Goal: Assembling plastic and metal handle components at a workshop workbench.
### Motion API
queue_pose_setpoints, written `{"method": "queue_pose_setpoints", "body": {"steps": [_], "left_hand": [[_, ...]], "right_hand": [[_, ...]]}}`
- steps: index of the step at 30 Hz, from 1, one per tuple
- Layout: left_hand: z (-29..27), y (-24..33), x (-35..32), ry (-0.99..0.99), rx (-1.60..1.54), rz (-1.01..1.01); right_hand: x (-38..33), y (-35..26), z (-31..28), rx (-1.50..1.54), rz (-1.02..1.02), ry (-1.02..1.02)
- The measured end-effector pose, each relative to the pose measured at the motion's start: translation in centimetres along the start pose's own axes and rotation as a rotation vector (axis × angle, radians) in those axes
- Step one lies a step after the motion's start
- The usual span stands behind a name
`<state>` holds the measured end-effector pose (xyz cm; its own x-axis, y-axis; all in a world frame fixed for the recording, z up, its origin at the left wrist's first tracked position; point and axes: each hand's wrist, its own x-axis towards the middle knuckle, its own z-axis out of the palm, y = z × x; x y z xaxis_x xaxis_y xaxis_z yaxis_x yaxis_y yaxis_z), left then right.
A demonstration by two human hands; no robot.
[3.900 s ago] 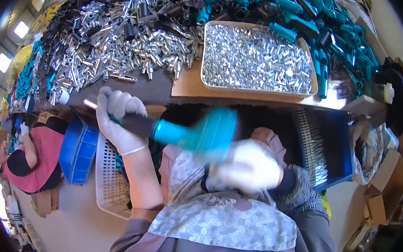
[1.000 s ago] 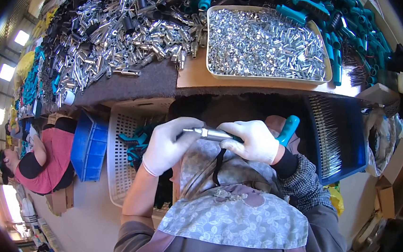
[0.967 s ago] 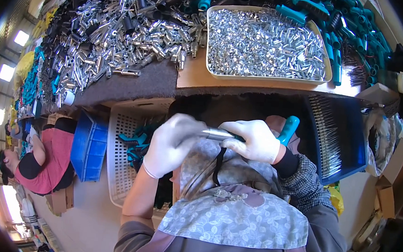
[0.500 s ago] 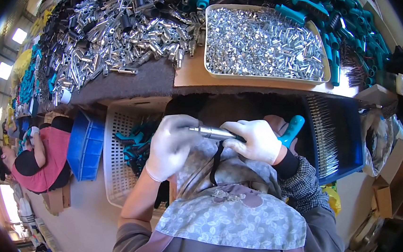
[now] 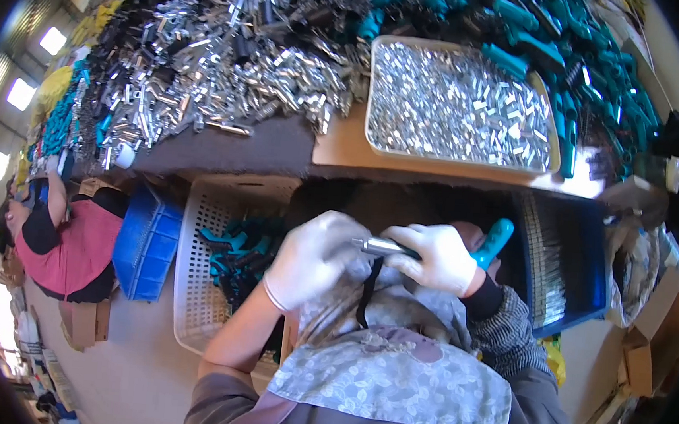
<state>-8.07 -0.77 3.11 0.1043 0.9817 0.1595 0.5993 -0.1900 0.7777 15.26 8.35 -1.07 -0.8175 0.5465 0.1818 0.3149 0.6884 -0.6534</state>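
Above my lap, I hold a tool with a teal handle (image 5: 496, 242) and a silver metal tube (image 5: 378, 246). My right hand (image 5: 441, 260), in a white glove, is wrapped round its middle, and the rounded teal end sticks out past the wrist. My left hand (image 5: 313, 259), gloved too and slightly blurred, has its fingers curled at the left end of the metal tube; its fingertips are partly hidden. Beyond my hands, on the bench, a cream tray (image 5: 463, 163) holds many small shiny metal pieces. A heap of metal tubes (image 5: 231, 68) lies left of it.
Below the bench edge, a white perforated basket (image 5: 194, 280) holds teal and black parts. A blue bin (image 5: 591, 264) with rows of thin metal pins stands right. Teal handles (image 5: 529, 35) are piled behind the tray. At far left a person (image 5: 74, 243) sits by blue crates (image 5: 145, 245).
The whole view has shifted, so the bench and tray appear lower. My left hand stays at the metal tube's end, its fingers curled closer in. My right hand keeps its hold.
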Motion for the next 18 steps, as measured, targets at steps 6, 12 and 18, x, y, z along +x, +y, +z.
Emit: {"method": "queue_pose_setpoints", "body": {"steps": [6, 12, 18], "left_hand": [[0.4, -0.5, 0.0, 0.363, 0.012, 0.268], [1.0, -2.6, -2.0, -0.103, 0.054, 0.128], [2.3, -3.5, -4.0, -0.167, -0.104, -0.135]], "right_hand": [[-1.3, 0.4, 0.5, 0.831, 0.221, 0.276], [-0.2, 3.7, 3.8, 1.966, 0.110, 0.671], [1.9, 15.2, 13.9, 1.978, 0.583, 0.811]]}}
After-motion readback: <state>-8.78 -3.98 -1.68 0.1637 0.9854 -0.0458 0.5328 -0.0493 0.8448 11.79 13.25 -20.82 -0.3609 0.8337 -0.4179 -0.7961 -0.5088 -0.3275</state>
